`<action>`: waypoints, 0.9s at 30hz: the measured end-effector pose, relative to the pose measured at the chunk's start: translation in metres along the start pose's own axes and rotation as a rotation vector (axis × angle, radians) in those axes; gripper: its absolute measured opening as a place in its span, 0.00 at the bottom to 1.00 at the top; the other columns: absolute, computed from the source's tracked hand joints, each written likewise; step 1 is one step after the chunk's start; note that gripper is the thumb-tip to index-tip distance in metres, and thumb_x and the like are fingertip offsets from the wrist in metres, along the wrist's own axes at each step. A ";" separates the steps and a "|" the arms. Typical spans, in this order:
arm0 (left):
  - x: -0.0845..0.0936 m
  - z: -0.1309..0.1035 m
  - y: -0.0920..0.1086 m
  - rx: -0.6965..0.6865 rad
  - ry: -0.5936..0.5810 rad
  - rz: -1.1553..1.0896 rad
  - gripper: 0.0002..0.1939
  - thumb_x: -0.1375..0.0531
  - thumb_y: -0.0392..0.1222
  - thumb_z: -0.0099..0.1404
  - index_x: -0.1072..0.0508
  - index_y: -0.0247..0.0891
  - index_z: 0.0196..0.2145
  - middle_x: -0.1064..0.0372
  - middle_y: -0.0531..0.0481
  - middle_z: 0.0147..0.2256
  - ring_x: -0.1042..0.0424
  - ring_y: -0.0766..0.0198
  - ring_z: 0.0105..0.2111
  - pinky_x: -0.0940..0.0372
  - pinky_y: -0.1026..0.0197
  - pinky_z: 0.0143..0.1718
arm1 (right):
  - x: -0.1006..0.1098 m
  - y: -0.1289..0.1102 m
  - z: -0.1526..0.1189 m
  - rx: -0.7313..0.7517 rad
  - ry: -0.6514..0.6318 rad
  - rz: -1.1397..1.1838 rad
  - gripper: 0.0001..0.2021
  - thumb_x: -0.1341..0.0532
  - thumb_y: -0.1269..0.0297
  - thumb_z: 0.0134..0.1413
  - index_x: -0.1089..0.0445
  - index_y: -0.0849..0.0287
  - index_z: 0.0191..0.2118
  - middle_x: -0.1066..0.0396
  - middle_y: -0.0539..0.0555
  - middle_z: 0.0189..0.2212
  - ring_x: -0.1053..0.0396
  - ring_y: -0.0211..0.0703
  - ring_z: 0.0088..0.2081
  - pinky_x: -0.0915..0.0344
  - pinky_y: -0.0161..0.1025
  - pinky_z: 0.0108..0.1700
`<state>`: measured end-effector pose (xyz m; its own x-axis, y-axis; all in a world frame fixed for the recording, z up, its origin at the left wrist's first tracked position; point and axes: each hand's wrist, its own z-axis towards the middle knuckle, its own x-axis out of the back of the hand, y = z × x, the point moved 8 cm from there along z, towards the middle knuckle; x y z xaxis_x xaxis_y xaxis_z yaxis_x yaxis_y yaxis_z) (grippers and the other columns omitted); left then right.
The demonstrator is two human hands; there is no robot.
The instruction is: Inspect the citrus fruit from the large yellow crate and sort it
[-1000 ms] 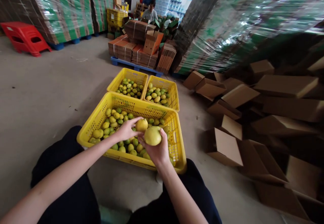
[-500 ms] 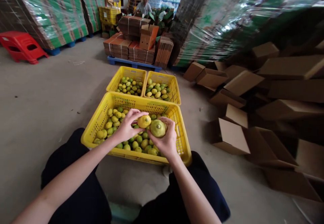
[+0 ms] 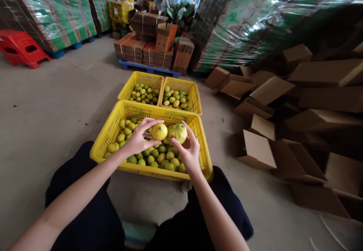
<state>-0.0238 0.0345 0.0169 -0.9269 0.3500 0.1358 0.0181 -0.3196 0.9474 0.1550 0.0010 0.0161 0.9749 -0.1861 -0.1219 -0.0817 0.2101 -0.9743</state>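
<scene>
Between the thumb and fingers of my left hand [image 3: 139, 137] is a small yellow lemon [image 3: 159, 132], its tip facing me. My right hand [image 3: 189, 151] grips a larger, lumpy yellow-green lemon [image 3: 177, 133] right beside it. Both fruits are held up above a big yellow plastic crate [image 3: 151, 171] between my knees. Yellow and green lemons [image 3: 161, 158] cover the crate's bottom, partly hidden by my hands.
Two smaller yellow crates, left [image 3: 126, 87] and right [image 3: 195, 99], stand beyond with more lemons. Flattened cartons [image 3: 130, 48] lie on a blue pallet [image 3: 147, 68]. Open cardboard boxes [image 3: 259, 149] are heaped at right. A red stool [image 3: 24, 48] stands left; a person [image 3: 161, 2] sits behind.
Both hands have risen slightly with their lemons. The larger lemon has been turned in my right hand, its tip now pointing upward. The view has shifted a little.
</scene>
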 end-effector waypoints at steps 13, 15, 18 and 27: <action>-0.009 -0.009 -0.058 0.707 0.088 -0.646 0.12 0.31 0.40 0.56 0.25 0.34 0.37 0.24 0.44 0.35 0.25 0.63 0.34 0.29 0.62 0.38 | -0.033 0.083 -0.026 -0.879 -0.226 0.494 0.17 0.37 0.50 0.49 0.28 0.62 0.35 0.24 0.58 0.25 0.28 0.47 0.21 0.33 0.39 0.17; -0.008 -0.010 -0.060 0.737 0.125 -0.690 0.10 0.33 0.33 0.56 0.26 0.35 0.37 0.24 0.47 0.33 0.25 0.64 0.32 0.28 0.63 0.36 | -0.032 0.080 -0.022 -0.828 -0.171 0.531 0.14 0.36 0.54 0.49 0.28 0.60 0.35 0.24 0.56 0.24 0.28 0.45 0.21 0.33 0.37 0.18; -0.013 -0.011 -0.057 0.782 0.157 -0.838 0.13 0.39 0.30 0.54 0.27 0.34 0.39 0.25 0.47 0.32 0.25 0.63 0.29 0.28 0.62 0.32 | -0.027 0.067 -0.012 -0.706 -0.097 0.566 0.09 0.35 0.65 0.44 0.28 0.58 0.35 0.23 0.51 0.28 0.27 0.44 0.27 0.28 0.37 0.26; -0.006 -0.004 -0.056 0.749 0.390 -1.022 0.11 0.37 0.45 0.61 0.31 0.33 0.33 0.30 0.49 0.25 0.30 0.68 0.21 0.35 0.70 0.18 | -0.027 0.072 -0.004 -0.673 -0.066 0.601 0.15 0.31 0.55 0.45 0.28 0.55 0.38 0.24 0.49 0.30 0.27 0.42 0.29 0.31 0.37 0.28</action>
<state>-0.0203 0.0470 -0.0384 -0.6906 -0.1738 -0.7020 -0.6634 0.5388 0.5193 0.1217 0.0173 -0.0512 0.7369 -0.1659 -0.6553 -0.6646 -0.3554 -0.6573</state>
